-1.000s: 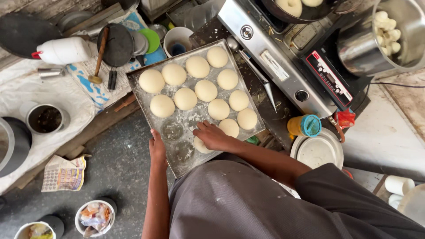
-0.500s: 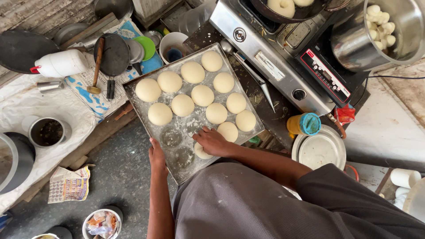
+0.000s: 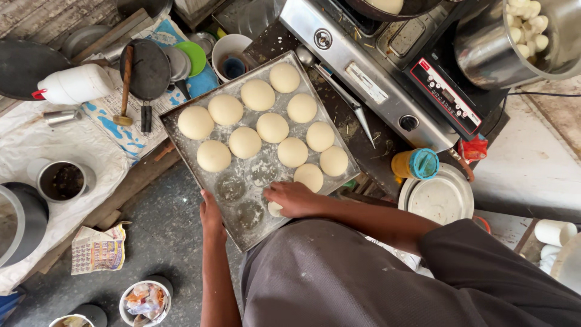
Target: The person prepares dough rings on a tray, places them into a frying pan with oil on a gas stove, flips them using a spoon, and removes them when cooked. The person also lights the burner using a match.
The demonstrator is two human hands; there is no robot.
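Head view, looking straight down. A floured rectangular metal baking tray (image 3: 181, 130) is seen set at a slant, approx. centre frame, its far corner resting against a steel stove (image 3: 363, 75). Eleven round dough balls are counted in rows on the tray's upper part; bare floured rings are seen on the lower part.

Left hand (image 3: 210, 213): the tray's near-left edge is gripped, fingers curled under the rim and mostly hidden, so it cannot be told whether they are spread or pressed together.

Right hand (image 3: 293, 198): laid over the tray's near-right part, fingers curled together and closed on a dough ball (image 3: 275, 209), of which only a pale sliver is seen beneath the fingertips. Another dough ball (image 3: 309, 177) is touched or nearly touched by the knuckles; which, cannot be told.

Surroundings: an induction cooker (image 3: 445, 94) is seen right of the stove, w/ a steel pot (image 3: 484, 45) of white pieces at top right. A yellow jar w/ teal lid (image 3: 414, 164) is set just beside a round steel plate (image 3: 439, 197). At left, a white squeeze bottle (image 3: 75, 85), a black pan (image 3: 144, 69) and a wooden mallet (image 3: 125, 85) are laid on printed paper. A dark-filled steel cup (image 3: 60, 180) is seen further left. A grey garment (image 3: 363, 278) fills the lower frame.
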